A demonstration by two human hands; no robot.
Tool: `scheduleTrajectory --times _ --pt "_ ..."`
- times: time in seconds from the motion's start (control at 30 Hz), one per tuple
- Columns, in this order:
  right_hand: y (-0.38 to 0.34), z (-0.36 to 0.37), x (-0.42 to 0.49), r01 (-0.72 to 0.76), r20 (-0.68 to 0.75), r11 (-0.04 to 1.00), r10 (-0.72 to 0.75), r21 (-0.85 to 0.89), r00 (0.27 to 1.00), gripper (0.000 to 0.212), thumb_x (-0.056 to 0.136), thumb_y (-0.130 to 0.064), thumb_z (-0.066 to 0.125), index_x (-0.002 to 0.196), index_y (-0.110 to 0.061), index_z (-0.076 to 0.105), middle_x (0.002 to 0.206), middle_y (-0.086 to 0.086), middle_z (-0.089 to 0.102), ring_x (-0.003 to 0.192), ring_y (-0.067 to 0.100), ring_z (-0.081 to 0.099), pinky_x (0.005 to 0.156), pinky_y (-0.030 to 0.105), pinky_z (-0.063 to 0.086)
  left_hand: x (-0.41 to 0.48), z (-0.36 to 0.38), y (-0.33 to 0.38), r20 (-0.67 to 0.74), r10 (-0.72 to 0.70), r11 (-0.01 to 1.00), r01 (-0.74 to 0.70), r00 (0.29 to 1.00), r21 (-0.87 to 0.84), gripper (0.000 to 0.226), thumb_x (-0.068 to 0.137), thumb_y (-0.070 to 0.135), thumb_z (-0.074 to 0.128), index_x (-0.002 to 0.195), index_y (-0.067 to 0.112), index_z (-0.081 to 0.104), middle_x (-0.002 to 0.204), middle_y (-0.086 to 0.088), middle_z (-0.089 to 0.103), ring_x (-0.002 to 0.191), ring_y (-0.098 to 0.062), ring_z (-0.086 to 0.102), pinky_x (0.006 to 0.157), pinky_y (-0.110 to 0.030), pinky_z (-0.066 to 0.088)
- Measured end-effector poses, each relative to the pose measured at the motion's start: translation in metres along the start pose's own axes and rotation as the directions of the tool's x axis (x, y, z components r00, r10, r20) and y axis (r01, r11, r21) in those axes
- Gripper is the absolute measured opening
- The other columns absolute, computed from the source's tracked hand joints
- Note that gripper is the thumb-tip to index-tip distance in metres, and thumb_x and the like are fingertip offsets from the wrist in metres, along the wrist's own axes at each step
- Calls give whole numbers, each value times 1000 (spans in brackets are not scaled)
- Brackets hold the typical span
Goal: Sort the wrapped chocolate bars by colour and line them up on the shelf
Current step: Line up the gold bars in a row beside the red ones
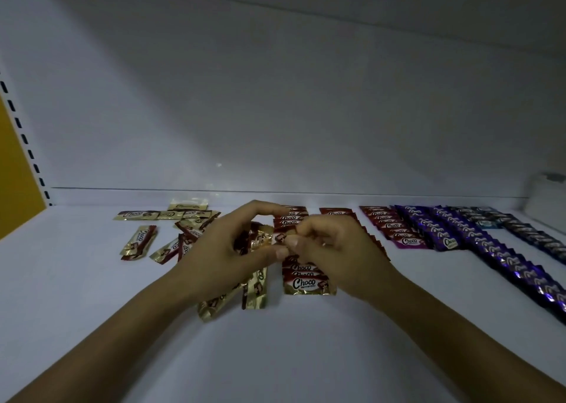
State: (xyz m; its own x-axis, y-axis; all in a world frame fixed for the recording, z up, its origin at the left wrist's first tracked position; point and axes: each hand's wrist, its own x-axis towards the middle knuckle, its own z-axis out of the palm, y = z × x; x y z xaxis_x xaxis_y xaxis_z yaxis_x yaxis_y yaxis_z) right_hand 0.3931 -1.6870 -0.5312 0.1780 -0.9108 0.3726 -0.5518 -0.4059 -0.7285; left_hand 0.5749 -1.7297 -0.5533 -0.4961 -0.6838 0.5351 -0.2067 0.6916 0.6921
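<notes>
Gold-wrapped Choco bar (260,237): pinched between left hand (223,246) and right hand (333,249). Likely light, with slippery foil; grip the flat faces, not the crimped ends.

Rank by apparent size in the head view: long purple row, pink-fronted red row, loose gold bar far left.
1. long purple row, partly nearer the camera.
2. pink-fronted red row.
3. loose gold bar, smallest.

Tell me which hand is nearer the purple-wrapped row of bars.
Right. The right hand is left of the purple-wrapped row, red rows between; the left hand is farther left. Both grip one gold bar.
</notes>
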Motion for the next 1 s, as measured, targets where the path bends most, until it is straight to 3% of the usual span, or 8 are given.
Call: scheduleTrajectory --times 0.13,0.27,0.33,0.47,0.53,0.7,0.9,1.0 --pt "0 -8 7 -145 -19 964 153 222 988 15 90 -13 59 77 -14 65 69 -3 70 61 6 64 56 13 48 1 -9 -6 -35 -66 997 64 997 -46 22 80 39 62 101 32 63 77 15 72 59 -3 62 52 -17 46" --pt "6 -10 3 -175 19 952 176 251 984 11 88 -16 63 78 -17 66 74 -3 72 61 4 65 52 8 43 2 -6 -6 -19 -107 990 105 994 -93 15 84 38 60 92 27 66 76 4 74 55 -23 59 52 -30 45" --pt "6 -9 2 -135 22 958 134 251 991 6 84 -19 68 85 -24 68 77 -6 72 68 7 67 58 12 49 2 -4 -6 10 -110 989 111 994 -100 13 84 34 61 88 24 68 74 4 74 60 -20 63 55 -27 48" --pt "6 -10 0 3 19 1000 -3 -5 1000 15 82 -12 71 85 -26 69 78 -2 69 72 14 66 67 30 57 1 -2 -7 83 -122 992 125 989 -31 6 88 21 65 85 25 69 74 14 72 52 6 57 49 -5 39" --pt "7 -14 -2 -13 63 997 18 -70 998 18 82 -12 71 89 -28 66 77 -1 70 68 14 67 64 32 57 -1 -1 -9 146 -137 990 138 980 1 9 89 21 65 85 28 68 75 13 72 45 6 52 46 -4 35" --pt "20 -29 -25 -76 101 984 94 -162 990 13 79 -19 74 77 -31 70 76 -15 71 71 -1 65 67 10 47 0 -6 -16 66 -168 986 168 984 3 9 87 31 62 93 28 67 75 10 73 69 -4 68 66 -16 51" --pt "33 -19 -42 -112 100 966 139 -235 985 22 77 -23 75 69 -42 67 74 -19 65 79 -6 58 69 6 41 1 -7 -18 7 -154 988 154 988 -21 21 81 41 58 94 27 67 73 11 72 67 0 67 62 -7 46" --pt "36 -16 -35 -78 55 947 99 -312 994 9 76 -27 75 75 -36 72 78 -15 64 82 -4 56 72 8 40 2 -8 -18 -12 -146 989 146 989 -26 25 79 43 57 94 26 68 70 10 72 61 3 64 56 -5 43"
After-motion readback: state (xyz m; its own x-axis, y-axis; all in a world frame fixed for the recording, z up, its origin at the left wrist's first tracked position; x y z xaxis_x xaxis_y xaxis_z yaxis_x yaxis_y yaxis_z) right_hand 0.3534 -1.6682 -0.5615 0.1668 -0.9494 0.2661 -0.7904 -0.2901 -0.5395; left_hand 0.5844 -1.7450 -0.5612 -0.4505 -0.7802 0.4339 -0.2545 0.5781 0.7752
